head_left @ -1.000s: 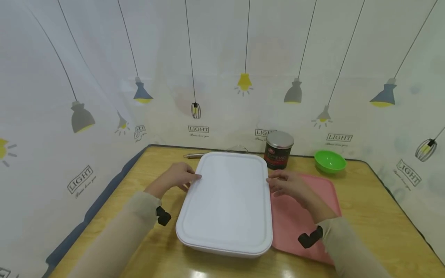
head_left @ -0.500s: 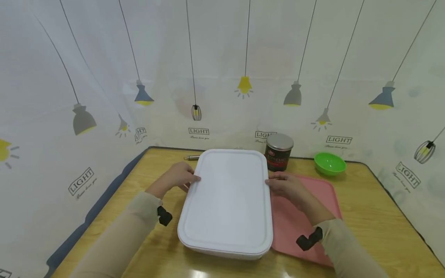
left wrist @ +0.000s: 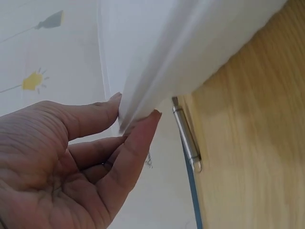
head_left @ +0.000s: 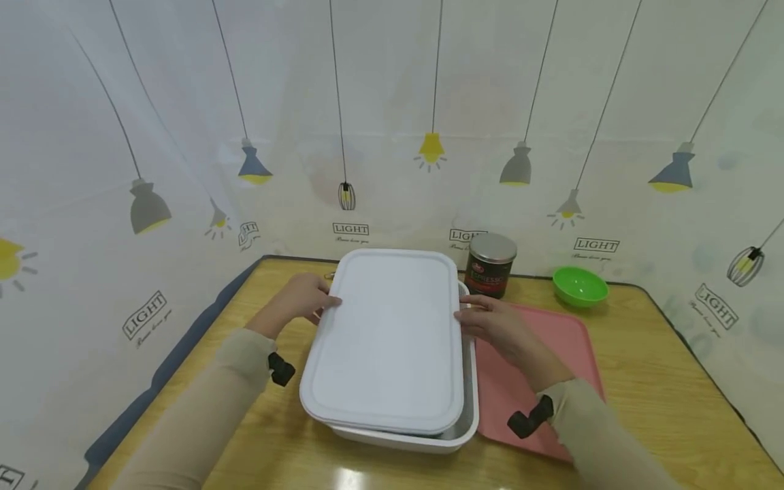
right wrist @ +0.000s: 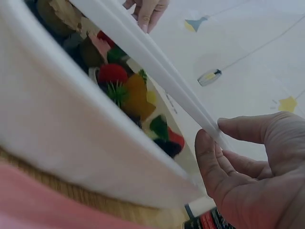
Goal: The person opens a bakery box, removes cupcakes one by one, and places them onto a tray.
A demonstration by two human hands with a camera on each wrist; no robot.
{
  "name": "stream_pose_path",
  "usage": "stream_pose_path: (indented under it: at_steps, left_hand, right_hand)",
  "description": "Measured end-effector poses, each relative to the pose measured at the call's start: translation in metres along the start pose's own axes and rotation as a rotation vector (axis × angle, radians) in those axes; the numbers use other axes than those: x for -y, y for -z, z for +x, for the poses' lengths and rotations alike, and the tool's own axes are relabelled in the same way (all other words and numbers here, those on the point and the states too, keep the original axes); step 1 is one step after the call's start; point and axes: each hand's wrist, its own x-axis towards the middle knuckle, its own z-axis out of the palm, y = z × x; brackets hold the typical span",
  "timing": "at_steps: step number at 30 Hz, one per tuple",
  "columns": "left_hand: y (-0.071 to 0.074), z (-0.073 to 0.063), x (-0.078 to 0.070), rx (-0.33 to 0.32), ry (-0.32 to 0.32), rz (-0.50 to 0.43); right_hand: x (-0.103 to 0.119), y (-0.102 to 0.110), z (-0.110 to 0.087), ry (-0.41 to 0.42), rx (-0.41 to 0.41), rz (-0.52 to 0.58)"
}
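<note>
Left hand, right hand, pinching lid; tub beneath (partly uncovered)

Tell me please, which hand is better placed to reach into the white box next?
Probably the right hand: the lid leaves the white box open on that side, while the left hand is at the covered side. Both hands pinch the lid, so one must release first.

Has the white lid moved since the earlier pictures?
Yes: the white lid has shifted left in the head view, away from the pink tray, baring the right side of the white container.
</note>
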Motion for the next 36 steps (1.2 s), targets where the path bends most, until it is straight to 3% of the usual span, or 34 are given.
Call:
stream_pose_path:
  at_steps: [11,19,26,36]
  left_hand:
    - [0.069,-0.015,0.033,-0.071,0.054,0.132]
    - [0.105,-0.029,0.056,-0.104,0.102,0.185]
    - [0.118,-0.032,0.085,-0.141,0.215,0.208]
    - [0.111,-0.036,0.118,-0.165,0.354,0.251]
  right_hand:
    - [0.035,-0.077,0.028,0.039,0.073,-0.014]
    - [0.043,-0.125,0.047,0.040,0.115,0.101]
    - [0.036,-0.166,0.057,0.015,0.130,0.097]
    - [0.027,-0.203,0.067,-0.113,0.121,-0.012]
